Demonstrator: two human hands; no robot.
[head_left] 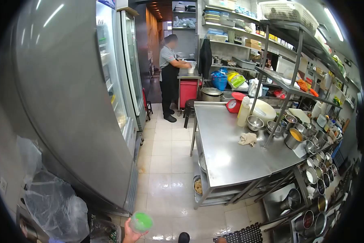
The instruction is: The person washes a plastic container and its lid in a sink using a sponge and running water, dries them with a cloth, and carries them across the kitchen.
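Note:
At the bottom of the head view, my left hand is closed around a small round clear container with bright green showing on its top. Whether the green is a lid or contents is unclear. A small skin-toned shape at the lower edge, right of a dark shoe, looks like part of my right hand; its fingers are cut off by the frame. Below and left of the container lies clear plastic.
Steel table with cloth, bowls and red scale on the right. Tall fridge on the left; tiled aisle between. Another person stands at the far counter. Black perforated mat on the floor.

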